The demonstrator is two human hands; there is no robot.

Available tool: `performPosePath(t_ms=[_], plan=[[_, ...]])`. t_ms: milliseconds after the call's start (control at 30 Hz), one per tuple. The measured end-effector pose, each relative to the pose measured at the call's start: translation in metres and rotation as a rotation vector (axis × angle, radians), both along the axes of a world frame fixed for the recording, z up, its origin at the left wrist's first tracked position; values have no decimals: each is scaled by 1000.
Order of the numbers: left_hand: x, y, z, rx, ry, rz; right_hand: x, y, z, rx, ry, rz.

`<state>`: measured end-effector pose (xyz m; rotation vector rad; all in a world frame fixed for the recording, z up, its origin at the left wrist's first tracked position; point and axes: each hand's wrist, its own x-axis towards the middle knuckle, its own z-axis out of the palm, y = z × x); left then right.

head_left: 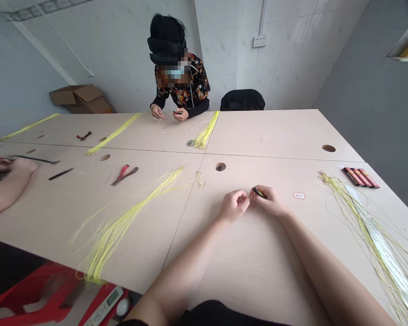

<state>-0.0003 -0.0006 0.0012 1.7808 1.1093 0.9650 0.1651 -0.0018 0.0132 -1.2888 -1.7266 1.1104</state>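
Near the middle of the table, my left hand (pixel 235 205) is closed, its thumb and finger pinching something too small to make out. Close beside it on the right, my right hand (pixel 270 200) is wrapped round a small black and yellow tool (pixel 259 193), whose tip points at the left fingertips. Left of my hands lies a bundle of yellow lines (pixel 132 215), with a few small loose hooks (pixel 200 179) near its upper end. A second yellow bundle (pixel 360 222) lies at the right over a pale strip. Between it and my right hand is a small red-edged label (pixel 299 195).
Red-handled pliers (pixel 124 175) and a black pen-like item (pixel 61 174) lie at the left. Red and black tubes (pixel 361 177) sit at the right. Across the table (pixel 285 131) a person (pixel 182 86) works; another person's arms (pixel 10 185) rest at the left edge.
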Motion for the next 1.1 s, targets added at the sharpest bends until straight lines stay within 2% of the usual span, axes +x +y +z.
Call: performPosePath(t_ms=[1100], plan=[[1,-1,2,-7,36,-7,1,1,-3,28,-48,8]])
